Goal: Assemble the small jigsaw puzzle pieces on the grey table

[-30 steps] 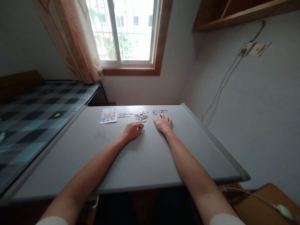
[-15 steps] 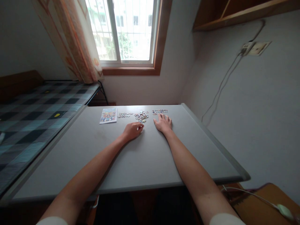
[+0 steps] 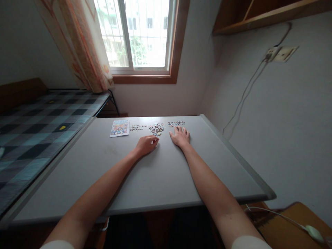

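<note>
My left hand (image 3: 146, 144) rests on the grey-white table (image 3: 160, 173), its fingers curled and the tips close to the thumb. Whatever is in that pinch, if anything, is too small to make out. Just beyond it lies a loose pile of jigsaw puzzle pieces (image 3: 156, 129). Palm down and fingers spread, my right hand (image 3: 180, 136) lies flat on the table. Its fingertips are close to a joined strip of puzzle pieces (image 3: 176, 123). Left of the pile are rows of puzzle pieces (image 3: 138, 127), beside a printed picture sheet (image 3: 119, 128).
A bed with a checked cover (image 3: 64, 114) runs along the table's left side. Ahead are a window (image 3: 145, 38) and a curtain (image 3: 85, 52). On the right wall hang a socket (image 3: 281, 54) and its cable. A brown seat (image 3: 298, 221) stands at the lower right.
</note>
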### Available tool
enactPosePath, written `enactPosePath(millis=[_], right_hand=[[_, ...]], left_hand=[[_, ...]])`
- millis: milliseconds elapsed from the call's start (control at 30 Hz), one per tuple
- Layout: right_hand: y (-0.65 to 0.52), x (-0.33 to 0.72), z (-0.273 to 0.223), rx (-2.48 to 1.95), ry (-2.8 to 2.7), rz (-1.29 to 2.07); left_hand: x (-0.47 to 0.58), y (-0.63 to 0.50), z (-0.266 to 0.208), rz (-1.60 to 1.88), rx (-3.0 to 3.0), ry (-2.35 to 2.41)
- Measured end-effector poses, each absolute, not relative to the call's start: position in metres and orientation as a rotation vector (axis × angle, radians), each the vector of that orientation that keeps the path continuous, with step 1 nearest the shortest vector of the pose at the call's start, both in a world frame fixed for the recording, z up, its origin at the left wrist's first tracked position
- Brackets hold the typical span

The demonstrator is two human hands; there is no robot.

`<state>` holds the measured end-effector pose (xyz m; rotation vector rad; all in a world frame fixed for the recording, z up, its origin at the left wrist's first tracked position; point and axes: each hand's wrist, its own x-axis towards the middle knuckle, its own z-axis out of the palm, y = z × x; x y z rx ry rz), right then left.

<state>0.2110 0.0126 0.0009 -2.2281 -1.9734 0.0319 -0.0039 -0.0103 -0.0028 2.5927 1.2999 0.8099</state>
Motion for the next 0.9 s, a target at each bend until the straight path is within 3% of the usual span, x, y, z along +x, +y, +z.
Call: enactPosePath(millis=[300, 700, 900], right_hand=[[0.013, 0.213, -0.001, -2.117, -1.910, 0.003], [0.001, 0.184, -0.003, -1.418, -2.164, 0.124], [-0.001, 0.183, -0.004, -1.307, -2.256, 0.148]], left_hand=[[-0.004, -0.012, 0.000, 0.795, 2.595, 1.308], [-0.005, -0.012, 0.000, 0.789, 2.635, 1.316], [-0.004, -0.013, 0.000, 0.795, 2.654, 1.325]])
